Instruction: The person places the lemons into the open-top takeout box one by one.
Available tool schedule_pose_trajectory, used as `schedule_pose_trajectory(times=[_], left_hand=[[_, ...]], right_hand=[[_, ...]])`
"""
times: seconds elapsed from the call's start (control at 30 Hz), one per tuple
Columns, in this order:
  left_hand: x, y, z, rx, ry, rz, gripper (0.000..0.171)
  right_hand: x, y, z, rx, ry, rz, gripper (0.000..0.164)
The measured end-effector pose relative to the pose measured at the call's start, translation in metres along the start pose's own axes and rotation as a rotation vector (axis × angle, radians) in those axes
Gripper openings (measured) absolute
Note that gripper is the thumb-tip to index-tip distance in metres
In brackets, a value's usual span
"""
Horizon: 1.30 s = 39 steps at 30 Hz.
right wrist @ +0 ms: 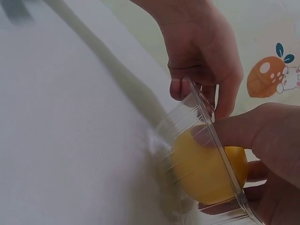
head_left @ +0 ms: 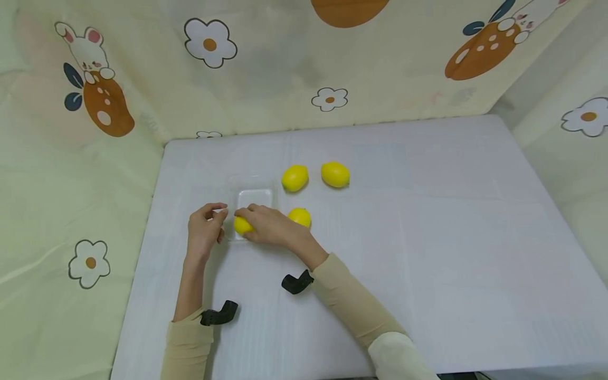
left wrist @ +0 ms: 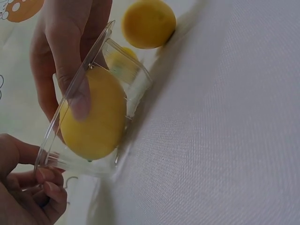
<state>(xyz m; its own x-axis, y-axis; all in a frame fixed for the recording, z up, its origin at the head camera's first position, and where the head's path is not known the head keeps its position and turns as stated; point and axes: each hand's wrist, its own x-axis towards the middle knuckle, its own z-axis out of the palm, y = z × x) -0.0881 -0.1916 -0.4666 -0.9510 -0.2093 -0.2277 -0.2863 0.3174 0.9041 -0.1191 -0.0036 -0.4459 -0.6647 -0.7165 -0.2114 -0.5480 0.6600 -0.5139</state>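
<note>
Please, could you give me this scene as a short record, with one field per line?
left hand: pinches the rim of the clear container
right hand: grips a yellow lemon inside the container
lemons outside: back left lemon, back right lemon, nearer lemon partly hidden by the right arm in the head view
surface: pale table

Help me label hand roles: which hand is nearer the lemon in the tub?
Right. The right hand grips that lemon inside the tub; the left hand pinches the tub's rim, left of the lemon in the head view and apart from it.
</note>
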Motion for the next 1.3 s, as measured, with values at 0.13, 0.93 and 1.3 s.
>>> schedule_pose_trajectory(times=[0.13, 0.93, 1.3], left_hand=[[-0.001, -0.001, 0.0, -0.019, 0.013, -0.004, 0.031], [0.002, 0.001, 0.001, -0.005, 0.003, -0.008, 0.03], [-0.001, -0.001, -0.001, 0.007, 0.0, -0.021, 0.031]], right_hand=[[-0.002, 0.0, 0.001, -0.021, 0.007, -0.003, 0.055], [-0.1, 0.016, -0.009, -0.066, 0.531, -0.25, 0.035], [-0.123, 0.056, 0.016, -0.015, 0.633, -0.176, 0.055]])
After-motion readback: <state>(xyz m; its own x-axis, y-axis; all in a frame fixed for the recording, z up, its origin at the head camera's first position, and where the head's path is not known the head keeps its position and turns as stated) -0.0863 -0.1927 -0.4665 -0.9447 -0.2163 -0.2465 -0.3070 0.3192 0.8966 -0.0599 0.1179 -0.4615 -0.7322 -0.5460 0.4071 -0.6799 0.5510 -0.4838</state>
